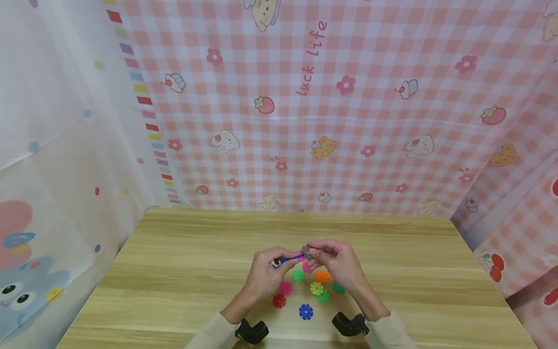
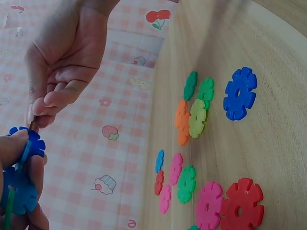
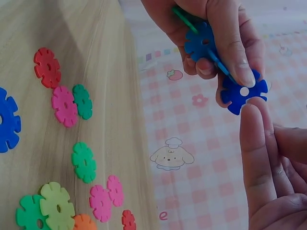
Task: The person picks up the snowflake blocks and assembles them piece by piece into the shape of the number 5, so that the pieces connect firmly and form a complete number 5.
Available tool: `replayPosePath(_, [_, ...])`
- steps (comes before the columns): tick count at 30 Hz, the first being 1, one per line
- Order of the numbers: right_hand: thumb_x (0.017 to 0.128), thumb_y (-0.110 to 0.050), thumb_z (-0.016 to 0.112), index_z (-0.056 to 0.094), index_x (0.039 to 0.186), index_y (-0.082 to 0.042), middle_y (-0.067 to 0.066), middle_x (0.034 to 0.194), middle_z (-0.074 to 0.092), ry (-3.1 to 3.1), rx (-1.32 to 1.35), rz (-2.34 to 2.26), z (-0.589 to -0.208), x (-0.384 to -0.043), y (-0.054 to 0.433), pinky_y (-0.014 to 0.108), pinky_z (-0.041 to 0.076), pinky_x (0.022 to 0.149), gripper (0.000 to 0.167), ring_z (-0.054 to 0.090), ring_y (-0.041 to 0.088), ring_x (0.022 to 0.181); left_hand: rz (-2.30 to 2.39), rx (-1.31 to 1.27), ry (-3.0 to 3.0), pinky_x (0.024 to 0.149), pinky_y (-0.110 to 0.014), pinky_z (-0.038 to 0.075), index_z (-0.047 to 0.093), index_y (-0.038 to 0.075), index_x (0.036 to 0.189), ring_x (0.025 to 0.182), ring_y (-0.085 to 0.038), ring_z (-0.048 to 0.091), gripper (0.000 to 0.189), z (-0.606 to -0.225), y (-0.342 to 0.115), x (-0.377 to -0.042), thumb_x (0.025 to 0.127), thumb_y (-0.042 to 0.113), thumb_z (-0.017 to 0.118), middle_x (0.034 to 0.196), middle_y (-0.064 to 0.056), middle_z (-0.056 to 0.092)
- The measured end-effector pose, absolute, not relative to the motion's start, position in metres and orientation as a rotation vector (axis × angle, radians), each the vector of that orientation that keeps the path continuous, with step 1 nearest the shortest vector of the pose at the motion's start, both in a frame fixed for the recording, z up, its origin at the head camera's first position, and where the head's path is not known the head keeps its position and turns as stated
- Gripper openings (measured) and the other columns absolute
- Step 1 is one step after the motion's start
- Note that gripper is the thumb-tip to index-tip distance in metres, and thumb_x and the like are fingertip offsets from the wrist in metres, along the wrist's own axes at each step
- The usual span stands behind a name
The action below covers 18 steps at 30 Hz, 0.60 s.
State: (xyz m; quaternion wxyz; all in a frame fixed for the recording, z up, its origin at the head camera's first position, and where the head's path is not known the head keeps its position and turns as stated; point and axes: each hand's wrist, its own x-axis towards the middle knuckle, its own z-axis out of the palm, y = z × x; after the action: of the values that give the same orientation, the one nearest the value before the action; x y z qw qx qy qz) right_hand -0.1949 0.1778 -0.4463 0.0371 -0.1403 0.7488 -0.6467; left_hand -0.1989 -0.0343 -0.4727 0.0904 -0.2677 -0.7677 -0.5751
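My left hand (image 1: pixel 267 272) pinches a short chain of slotted flower-shaped plastic discs. The dark blue disc (image 3: pixel 233 96) is at the chain's end, a lighter blue disc (image 3: pixel 194 46) sits further back, and thin blue and green discs stand edge-on between and behind them. Opposite, my right hand (image 1: pixel 341 264) pinches a brownish-grey disc (image 1: pixel 306 252) between thumb and fingers. In the left wrist view that brown disc (image 2: pixel 33 125) appears edge-on, right at the rim of the dark blue one. Both hands are raised above the table, close together.
Loose discs lie on the wooden table (image 1: pixel 183 271) below my hands: a blue disc (image 1: pixel 302 310) nearest me, a red disc (image 1: pixel 276 301), a yellow disc (image 1: pixel 314 289), an orange disc (image 1: pixel 320 277), and several green and pink ones. A checked cloth (image 1: pixel 244 160) hangs behind.
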Motion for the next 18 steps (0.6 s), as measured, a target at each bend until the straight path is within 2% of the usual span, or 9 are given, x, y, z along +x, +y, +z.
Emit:
replayPosePath(5, [0.097, -0.004, 0.061, 0.067, 0.115, 0.009, 0.023, 0.099, 0.072, 2.32, -0.436, -1.992, -0.4461, -0.1943, 0.1735, 0.045, 0.059, 0.074, 0.023, 0.073, 0.023, 0.075, -1.714, -0.814, -2.236, 0.057, -0.021, 0.047, 0.077, 0.011, 0.1, 0.067, -0.011, 0.056, 0.01, -0.4743, -0.0335, -0.1988, 0.091, 0.013, 0.071, 0.091, 0.0, 0.075])
replayPosePath(11, [0.097, -0.006, 0.061, 0.067, 0.115, 0.008, 0.022, 0.098, 0.072, 2.335, -0.462, -1.968, -0.4484, -0.195, 0.1719, 0.045, 0.059, 0.074, 0.023, 0.073, 0.023, 0.076, -1.652, -0.866, -2.184, 0.069, -0.027, 0.057, 0.076, 0.007, 0.098, 0.082, -0.015, 0.069, 0.01, -0.4761, -0.0332, -0.1995, 0.09, 0.011, 0.073, 0.096, -0.003, 0.076])
replayPosePath(18, [0.098, -0.007, 0.06, 0.068, 0.115, 0.005, 0.021, 0.1, 0.072, 2.347, -0.431, -1.954, -0.4487, -0.199, 0.1718, 0.046, 0.058, 0.076, 0.022, 0.072, 0.02, 0.077, -1.628, -0.783, -2.277, 0.063, -0.022, 0.051, 0.075, 0.015, 0.106, 0.07, -0.01, 0.058, 0.015, -0.4765, -0.033, -0.201, 0.092, 0.018, 0.072, 0.091, 0.005, 0.073])
